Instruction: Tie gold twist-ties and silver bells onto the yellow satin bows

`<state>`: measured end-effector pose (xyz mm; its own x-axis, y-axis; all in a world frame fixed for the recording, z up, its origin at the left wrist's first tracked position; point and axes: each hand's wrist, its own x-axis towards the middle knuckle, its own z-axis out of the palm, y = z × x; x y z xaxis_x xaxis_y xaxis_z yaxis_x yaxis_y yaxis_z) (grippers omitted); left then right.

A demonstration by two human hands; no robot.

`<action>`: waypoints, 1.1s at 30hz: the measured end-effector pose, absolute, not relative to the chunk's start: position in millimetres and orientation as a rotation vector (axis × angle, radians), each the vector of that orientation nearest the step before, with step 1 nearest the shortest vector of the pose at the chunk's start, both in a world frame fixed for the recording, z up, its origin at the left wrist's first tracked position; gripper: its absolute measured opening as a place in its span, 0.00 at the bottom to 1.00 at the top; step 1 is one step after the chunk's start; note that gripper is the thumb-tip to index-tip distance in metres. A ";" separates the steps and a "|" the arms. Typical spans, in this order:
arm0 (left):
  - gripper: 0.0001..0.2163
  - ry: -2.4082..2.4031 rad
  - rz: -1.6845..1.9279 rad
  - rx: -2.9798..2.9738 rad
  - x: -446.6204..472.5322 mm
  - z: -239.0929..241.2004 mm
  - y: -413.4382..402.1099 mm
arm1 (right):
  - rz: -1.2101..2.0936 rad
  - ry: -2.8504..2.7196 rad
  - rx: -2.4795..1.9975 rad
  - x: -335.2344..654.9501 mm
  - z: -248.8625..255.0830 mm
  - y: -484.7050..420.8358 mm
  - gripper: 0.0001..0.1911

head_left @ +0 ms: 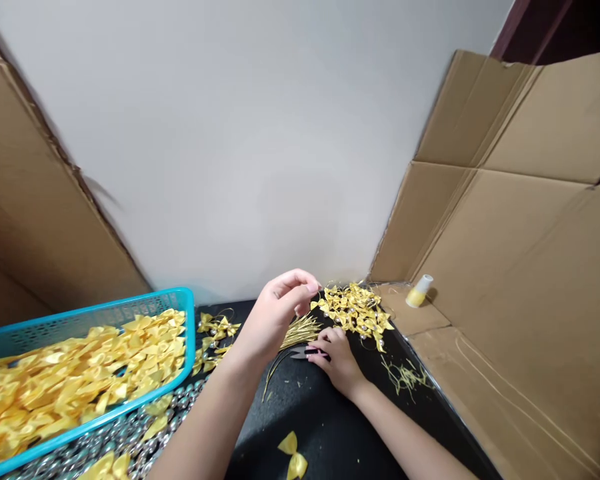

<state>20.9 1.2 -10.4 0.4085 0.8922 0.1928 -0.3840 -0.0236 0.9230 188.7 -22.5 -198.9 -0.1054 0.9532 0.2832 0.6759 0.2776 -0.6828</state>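
My left hand [275, 310] hovers above the black table top [325, 427], fingers pinched together near the edge of a pile of finished yellow bows [353, 310]; whether it holds anything I cannot tell. My right hand [337, 357] lies low on the table, closed on small black snips [303, 351]. A bundle of gold wires [295, 333] fans out between the two hands. A single yellow bow [293, 455] lies near the front.
A turquoise basket [187, 313] full of yellow ribbon bows stands at left, over silver beads [130, 433]. Loose bows [215, 330] lie beside it. Cardboard sheets flank both sides; a small yellow bottle [419, 291] lies on the right one. Gold clippings [405, 377] litter the table.
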 end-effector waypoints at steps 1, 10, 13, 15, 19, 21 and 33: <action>0.08 0.556 1.111 1.163 21.6 -9.8 1.6 | 0.498 -1.856 -1.491 188.4 -200.2 -22.6 0.06; 0.11 0.691 1.297 1.046 27.2 -8.5 -3.0 | 0.567 -1.763 -1.491 188.5 -196.2 -22.5 0.08; 0.11 0.728 1.392 1.051 29.5 -10.8 -8.8 | 0.649 -1.674 -1.415 187.9 -184.4 -25.9 0.10; 0.11 0.760 1.445 1.074 30.5 -13.2 -13.1 | 0.766 -1.615 -1.345 183.4 -171.7 -31.6 0.13; 0.09 0.834 1.469 1.183 30.7 -17.5 -30.2 | 1.221 -1.578 -1.124 160.5 -138.1 -56.8 0.31; 0.07 0.866 1.411 1.264 30.4 -19.6 -46.3 | 1.488 -1.465 -0.989 148.1 -120.5 -73.3 0.37; 0.07 0.530 0.820 2.664 9.4 -73.2 -140.4 | 1.955 -0.522 -0.804 149.6 -101.9 -108.0 0.12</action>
<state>9.4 -140.4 -73.2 0.7685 0.4294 0.4744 0.2559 -0.8858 0.3872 149.6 -108.0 -101.9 -0.3560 0.8767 -0.3236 -0.5988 -0.4798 -0.6413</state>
